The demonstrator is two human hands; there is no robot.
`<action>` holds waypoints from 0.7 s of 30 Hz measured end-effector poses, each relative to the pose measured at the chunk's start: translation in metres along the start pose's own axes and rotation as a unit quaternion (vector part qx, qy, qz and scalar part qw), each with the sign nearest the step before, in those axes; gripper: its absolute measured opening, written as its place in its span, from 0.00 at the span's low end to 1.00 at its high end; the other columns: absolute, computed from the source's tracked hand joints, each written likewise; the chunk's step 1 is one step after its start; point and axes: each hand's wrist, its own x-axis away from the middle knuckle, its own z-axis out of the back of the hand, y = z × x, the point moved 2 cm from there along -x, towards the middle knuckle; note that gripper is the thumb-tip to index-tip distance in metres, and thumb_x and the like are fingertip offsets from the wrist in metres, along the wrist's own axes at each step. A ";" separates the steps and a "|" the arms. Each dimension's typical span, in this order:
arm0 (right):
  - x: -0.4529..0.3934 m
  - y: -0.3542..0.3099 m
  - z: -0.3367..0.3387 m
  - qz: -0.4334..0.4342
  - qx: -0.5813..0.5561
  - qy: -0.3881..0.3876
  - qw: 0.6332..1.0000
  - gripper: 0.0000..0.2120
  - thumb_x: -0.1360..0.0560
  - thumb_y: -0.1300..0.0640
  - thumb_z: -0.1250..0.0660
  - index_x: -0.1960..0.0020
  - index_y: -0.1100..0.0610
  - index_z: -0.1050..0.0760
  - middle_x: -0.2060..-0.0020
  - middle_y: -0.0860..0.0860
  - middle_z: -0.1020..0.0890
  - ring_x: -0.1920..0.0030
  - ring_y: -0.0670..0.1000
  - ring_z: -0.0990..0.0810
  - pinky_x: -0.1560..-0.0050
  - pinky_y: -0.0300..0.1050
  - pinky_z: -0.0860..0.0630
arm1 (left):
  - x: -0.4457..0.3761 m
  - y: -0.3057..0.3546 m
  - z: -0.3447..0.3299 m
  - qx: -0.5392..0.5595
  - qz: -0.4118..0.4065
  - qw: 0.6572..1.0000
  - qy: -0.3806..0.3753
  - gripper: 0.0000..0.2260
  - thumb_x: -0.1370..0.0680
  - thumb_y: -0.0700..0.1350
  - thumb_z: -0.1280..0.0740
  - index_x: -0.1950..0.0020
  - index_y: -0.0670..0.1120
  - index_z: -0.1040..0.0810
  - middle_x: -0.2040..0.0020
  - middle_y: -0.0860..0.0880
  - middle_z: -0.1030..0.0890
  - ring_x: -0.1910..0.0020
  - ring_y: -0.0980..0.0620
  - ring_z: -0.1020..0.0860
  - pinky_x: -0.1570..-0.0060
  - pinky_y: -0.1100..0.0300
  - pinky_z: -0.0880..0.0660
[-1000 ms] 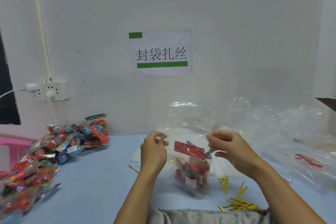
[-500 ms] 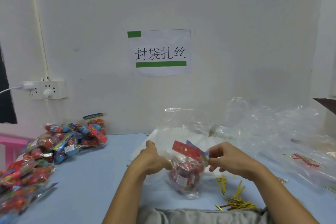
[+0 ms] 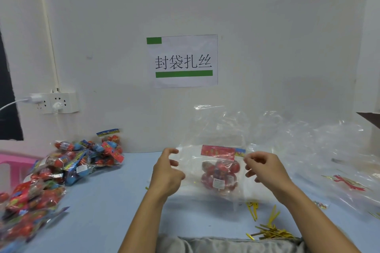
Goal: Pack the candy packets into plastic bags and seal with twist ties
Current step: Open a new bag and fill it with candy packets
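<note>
A pale blue surface (image 3: 107,201) stands against a white wall bearing a printed paper sign (image 3: 183,60) and a power strip (image 3: 56,102). At centre, a clear plastic bag (image 3: 213,129) containing one candy packet (image 3: 220,172) with a red header card is held just above the surface. Compared with half a second ago, when both hands crowded the packet's header, the hands are now drawn apart to either side and the bag film is spread wide between them. The left hand (image 3: 167,172) pinches the bag's left edge with curled fingers; the right hand (image 3: 265,167) pinches the film beside the header card. The packet sits low in the bag, which suggests loading is complete and the neck can next be gathered. Gold twist ties (image 3: 271,232) lie near the right forearm, untouched. A pile of unpacked candy packets (image 3: 67,162) lies at left; spare empty bags (image 3: 320,146) are heaped at right. The bag is not yet sealed.
</note>
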 end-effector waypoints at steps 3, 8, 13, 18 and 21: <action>0.001 0.002 -0.004 -0.030 0.027 -0.047 0.998 0.06 0.20 0.57 0.34 0.53 0.56 0.20 0.61 0.53 0.15 0.67 0.48 0.16 0.65 0.42 0.26 | 0.000 -0.006 -0.003 0.008 0.005 0.999 -0.032 0.26 0.25 0.28 0.37 0.34 0.52 0.30 0.47 0.48 0.24 0.55 0.50 0.22 0.66 0.64 0.27; 0.001 0.002 -0.006 -0.034 0.095 -0.076 0.992 0.07 0.21 0.60 0.37 0.53 0.56 0.20 0.58 0.52 0.16 0.63 0.50 0.15 0.65 0.41 0.25 | -0.001 -0.006 -0.013 0.041 0.013 0.997 -0.061 0.21 0.23 0.41 0.32 0.35 0.55 0.36 0.40 0.50 0.26 0.50 0.59 0.25 0.61 0.66 0.31; 0.002 0.001 -0.005 -0.015 0.082 -0.090 0.992 0.08 0.21 0.63 0.37 0.48 0.57 0.20 0.58 0.54 0.15 0.63 0.50 0.14 0.65 0.41 0.22 | 0.001 -0.011 -0.031 -0.010 -0.019 1.000 -0.011 0.12 0.22 0.45 0.30 0.40 0.48 0.26 0.47 0.48 0.20 0.50 0.51 0.20 0.55 0.64 0.28; -0.004 -0.003 -0.002 0.043 0.059 0.008 0.997 0.06 0.20 0.61 0.34 0.54 0.56 0.19 0.61 0.51 0.15 0.66 0.47 0.14 0.68 0.41 0.24 | 0.002 0.005 -0.029 0.072 -0.092 0.985 0.126 0.12 0.21 0.33 0.37 0.52 0.52 0.23 0.56 0.47 0.17 0.59 0.50 0.19 0.67 0.71 0.28; -0.006 0.001 -0.003 0.021 0.050 -0.011 0.998 0.04 0.20 0.59 0.32 0.52 0.56 0.19 0.60 0.52 0.14 0.65 0.49 0.14 0.66 0.44 0.23 | 0.005 0.003 -0.036 0.070 -0.088 0.986 0.127 0.13 0.20 0.33 0.38 0.53 0.52 0.25 0.56 0.47 0.19 0.59 0.51 0.20 0.67 0.70 0.28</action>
